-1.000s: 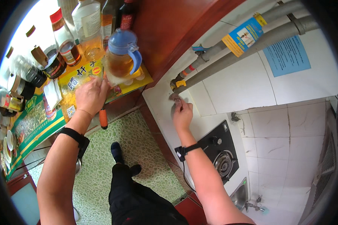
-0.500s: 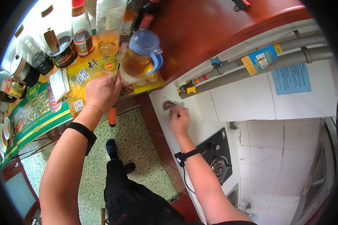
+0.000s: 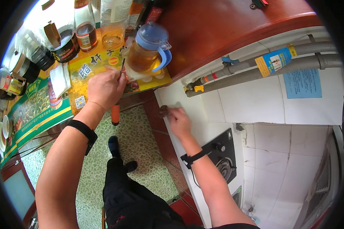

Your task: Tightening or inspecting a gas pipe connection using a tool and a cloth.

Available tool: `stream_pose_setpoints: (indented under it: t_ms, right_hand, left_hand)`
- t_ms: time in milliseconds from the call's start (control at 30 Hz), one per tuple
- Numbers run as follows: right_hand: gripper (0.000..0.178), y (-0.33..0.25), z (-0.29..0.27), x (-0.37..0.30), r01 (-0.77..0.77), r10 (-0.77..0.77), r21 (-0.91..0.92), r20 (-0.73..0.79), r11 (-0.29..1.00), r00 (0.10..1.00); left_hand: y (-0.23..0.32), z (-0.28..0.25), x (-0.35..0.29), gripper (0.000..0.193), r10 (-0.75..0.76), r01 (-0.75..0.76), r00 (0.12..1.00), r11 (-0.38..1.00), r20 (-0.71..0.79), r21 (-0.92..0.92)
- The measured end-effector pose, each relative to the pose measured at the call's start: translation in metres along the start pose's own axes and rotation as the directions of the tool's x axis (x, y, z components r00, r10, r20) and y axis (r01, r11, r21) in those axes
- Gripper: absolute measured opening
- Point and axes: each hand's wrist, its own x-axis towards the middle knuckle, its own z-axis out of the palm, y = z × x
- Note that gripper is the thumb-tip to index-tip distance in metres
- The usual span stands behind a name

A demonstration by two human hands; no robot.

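Screwdriver (image 3: 116, 110) with an orange handle hangs from the clenched left hand (image 3: 105, 87) just in front of a blue-lidded oil jug (image 3: 147, 47) on the yellow-covered worktop (image 3: 88, 68), while the right hand (image 3: 178, 120) pinches a small dark piece (image 3: 163, 111) (too blurred to identify).

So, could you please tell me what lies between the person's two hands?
In the head view, between the left hand and the right hand lies only the white counter's corner and patterned floor below.
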Motion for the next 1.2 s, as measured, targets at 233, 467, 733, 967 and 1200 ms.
stream_pose_setpoints:
  t_ms: [233, 467, 733, 967, 1200]
  right_hand:
    - [0.026, 0.015, 0.02, 0.06, -0.234, 0.186, -0.147, -0.285, 0.961, 0.94]
    - [0.023, -0.015, -0.009, -0.059, 0.028, -0.025, -0.031, 0.111, 0.999, 0.994]
    - [0.018, 0.002, -0.004, -0.011, -0.007, -0.001, -0.095, -0.088, 0.995, 0.996]
    - [0.021, -0.001, -0.034, 0.026, -0.227, 0.681, 0.969, 0.097, 0.103, 0.725]
    - [0.035, -0.034, -0.034, 0.041, 0.121, 0.586, 0.935, 0.105, -0.334, 0.804]
  left_hand:
    - [-0.003, 0.006, 0.002, 0.036, 0.015, -0.015, 0.999, 1.0, -0.028, -0.01]
    - [-0.001, 0.002, -0.001, 0.033, -0.005, 0.005, 1.0, 1.0, 0.023, -0.019]
    - [0.004, 0.001, 0.002, 0.034, 0.042, -0.042, 0.999, 0.999, 0.019, -0.015]
    - [0.004, 0.001, 0.002, 0.039, 0.002, -0.004, 0.999, 0.999, 0.042, 0.051]
    - [0.003, 0.007, 0.003, 0.042, 0.055, -0.055, 0.998, 0.998, 0.003, 0.016]
